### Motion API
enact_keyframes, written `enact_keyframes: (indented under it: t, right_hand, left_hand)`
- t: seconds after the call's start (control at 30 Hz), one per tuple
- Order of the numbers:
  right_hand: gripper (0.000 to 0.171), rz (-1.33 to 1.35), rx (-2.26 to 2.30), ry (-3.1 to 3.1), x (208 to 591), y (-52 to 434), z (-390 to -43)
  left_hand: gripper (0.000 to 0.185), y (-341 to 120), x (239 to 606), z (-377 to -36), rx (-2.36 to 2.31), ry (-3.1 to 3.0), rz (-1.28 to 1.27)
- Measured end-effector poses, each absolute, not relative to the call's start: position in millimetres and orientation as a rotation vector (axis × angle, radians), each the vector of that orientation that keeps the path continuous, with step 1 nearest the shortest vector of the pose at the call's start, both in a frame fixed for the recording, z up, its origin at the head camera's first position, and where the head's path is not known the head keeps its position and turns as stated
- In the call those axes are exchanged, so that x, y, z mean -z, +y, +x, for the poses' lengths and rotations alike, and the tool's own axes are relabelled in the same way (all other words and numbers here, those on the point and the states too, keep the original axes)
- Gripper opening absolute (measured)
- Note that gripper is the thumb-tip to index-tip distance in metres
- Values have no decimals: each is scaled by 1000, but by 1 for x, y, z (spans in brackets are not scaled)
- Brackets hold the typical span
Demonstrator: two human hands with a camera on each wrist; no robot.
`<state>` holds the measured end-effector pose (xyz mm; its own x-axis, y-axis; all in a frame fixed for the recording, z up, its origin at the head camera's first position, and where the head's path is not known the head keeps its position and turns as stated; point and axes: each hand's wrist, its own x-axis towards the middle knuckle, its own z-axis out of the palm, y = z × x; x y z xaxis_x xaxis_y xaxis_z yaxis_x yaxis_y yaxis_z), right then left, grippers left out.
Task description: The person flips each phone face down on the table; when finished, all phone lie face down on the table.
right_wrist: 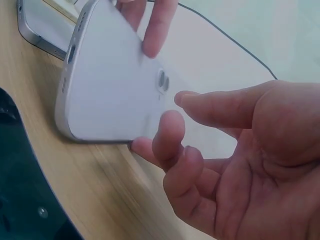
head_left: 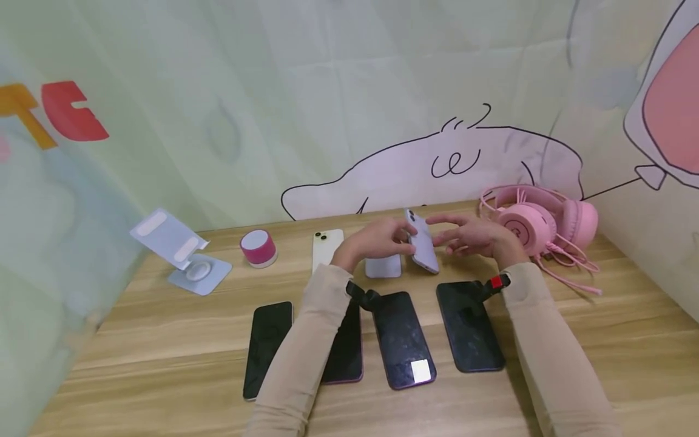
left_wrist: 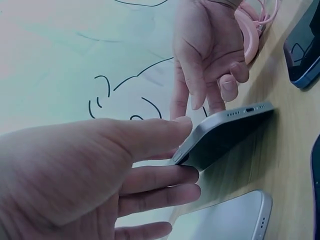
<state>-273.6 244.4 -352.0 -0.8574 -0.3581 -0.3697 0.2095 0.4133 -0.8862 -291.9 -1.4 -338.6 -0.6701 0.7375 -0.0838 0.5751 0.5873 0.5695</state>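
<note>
A pale lilac smartphone [head_left: 422,246] is tilted up on one long edge, its back with two camera lenses facing right. My left hand [head_left: 379,238] pinches its upper edge between thumb and fingers; in the left wrist view the dark screen side [left_wrist: 225,137] faces down. My right hand [head_left: 474,235] is on the other side, fingers loosely bent. In the right wrist view one fingertip [right_wrist: 141,150] is right at the phone's lower edge, while the thumb is apart from it. Beside the left hand another pale phone [head_left: 383,267] lies flat.
Dark-screened phones [head_left: 404,340] lie in a row in front, partly under the forearms. A white phone [head_left: 326,243], a pink-and-white cylinder [head_left: 258,247] and a folding stand [head_left: 202,273] are to the left. Pink headphones [head_left: 532,227] with a loose cable lie right, near the wall.
</note>
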Motion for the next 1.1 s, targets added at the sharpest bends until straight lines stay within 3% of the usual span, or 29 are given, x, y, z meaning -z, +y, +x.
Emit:
enact_keyframes:
  t: [1.1]
  right_hand:
    - [60,14,1423,2251,355,259,-267]
  left_hand:
    - [57,10,354,-284,-527,2471,987]
